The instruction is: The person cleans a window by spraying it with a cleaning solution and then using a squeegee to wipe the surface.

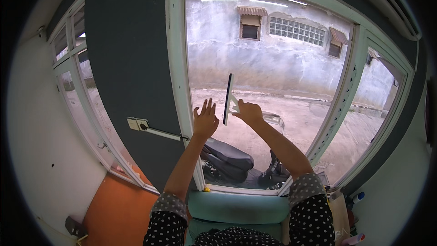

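In front of the large window pane point(273, 75), my right hand point(252, 112) grips the white handle of a window squeegee point(229, 99). Its long dark blade stands nearly upright and faces left; whether the blade touches the glass I cannot tell. To the left of the squeegee, my left hand point(206, 120) is raised with its fingers apart and nothing in it. It is close to the pane's left side, near the white window frame point(181, 85). Contact between this hand and the glass cannot be made out.
Below the window stands a green padded seat point(237, 208). A wall socket point(137, 123) with a plug and cable trunking is on the dark wall at left. Bottles point(358, 197) crowd a side table point(338, 212) at right. Outside, a parked motorbike point(228, 159) shows through the glass.
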The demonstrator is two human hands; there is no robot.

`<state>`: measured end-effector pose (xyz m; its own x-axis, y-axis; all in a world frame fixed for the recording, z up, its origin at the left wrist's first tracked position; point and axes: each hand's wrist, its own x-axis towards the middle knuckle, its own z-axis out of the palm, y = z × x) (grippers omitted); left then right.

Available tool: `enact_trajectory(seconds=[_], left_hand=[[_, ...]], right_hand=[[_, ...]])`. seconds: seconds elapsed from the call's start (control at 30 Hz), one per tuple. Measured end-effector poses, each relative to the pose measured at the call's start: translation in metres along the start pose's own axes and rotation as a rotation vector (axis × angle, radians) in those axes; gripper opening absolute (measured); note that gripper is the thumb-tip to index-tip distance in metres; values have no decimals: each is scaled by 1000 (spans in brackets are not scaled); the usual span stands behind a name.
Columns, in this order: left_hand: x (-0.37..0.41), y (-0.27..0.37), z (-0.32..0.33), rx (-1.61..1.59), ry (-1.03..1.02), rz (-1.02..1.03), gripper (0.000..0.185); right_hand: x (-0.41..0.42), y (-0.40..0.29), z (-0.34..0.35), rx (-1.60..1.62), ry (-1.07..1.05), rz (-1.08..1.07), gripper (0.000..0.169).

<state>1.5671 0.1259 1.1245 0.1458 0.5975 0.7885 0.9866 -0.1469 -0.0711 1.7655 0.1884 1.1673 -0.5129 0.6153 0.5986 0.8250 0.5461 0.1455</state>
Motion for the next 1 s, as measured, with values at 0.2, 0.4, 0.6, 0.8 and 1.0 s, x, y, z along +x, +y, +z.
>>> enact_trajectory(seconds=[0.2,0.4,0.6,0.8,1.0], left_hand=[[9,67,3,38,-17,179,47],[16,121,14,66,-42,185,49],[24,192,10,-56,-61,110,64],[26,219,31,-39,-112,74,72],[31,231,38,5,-199,41,79]], right_hand=[[-37,68,-16,-13,12,66,60],[-78,129,-40,-33,-5,148,60],[-134,194,-49,-21,45,276,62],[-174,206,-54,75,48,399,62],[-166,208,-82,321,174,561,62]])
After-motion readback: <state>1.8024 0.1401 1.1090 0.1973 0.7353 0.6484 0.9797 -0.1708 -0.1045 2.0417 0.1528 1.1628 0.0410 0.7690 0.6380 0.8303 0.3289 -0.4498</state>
